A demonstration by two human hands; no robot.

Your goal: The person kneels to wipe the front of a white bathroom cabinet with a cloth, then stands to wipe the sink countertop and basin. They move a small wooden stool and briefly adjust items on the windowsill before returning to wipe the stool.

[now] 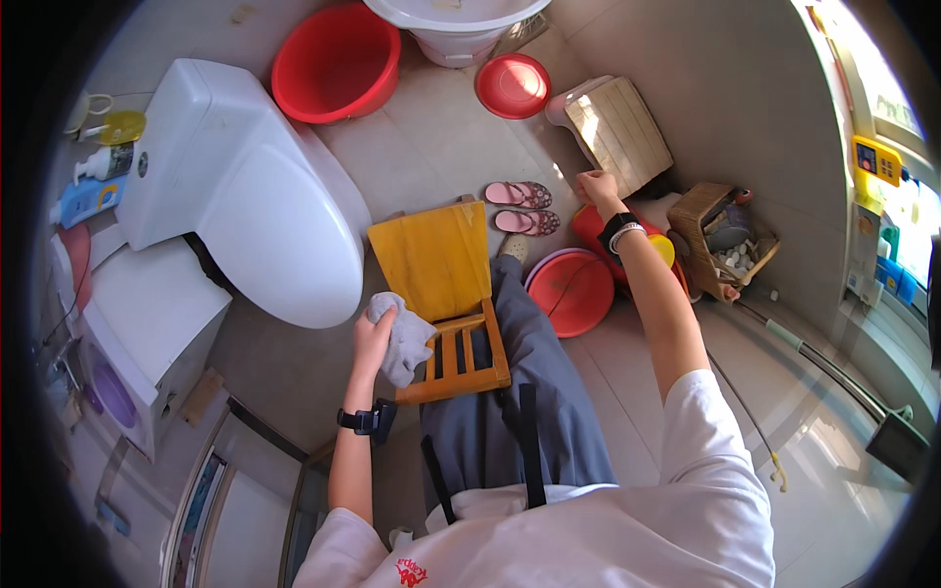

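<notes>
My left hand [371, 339] is closed around a crumpled grey cloth [402, 345]. The cloth hangs over the edge of a small wooden chair [431, 257], which has a yellow board and an orange-brown slatted part. Stretched forward, my right hand [596, 187] is closed in a fist near a box with a beige slatted top [619, 135]. Whether those fingers hold anything is hidden. Below that forearm lie a red basin [570, 299] and a red and yellow object, partly covered by the arm.
A white toilet [279, 211] stands left, with bottles beside it. At the back are a large red tub [338, 64], a white basin [459, 41] and a small red basin [513, 85]. Pink sandals [520, 195], a wicker basket [708, 240] and a long pole [833, 363] lie around.
</notes>
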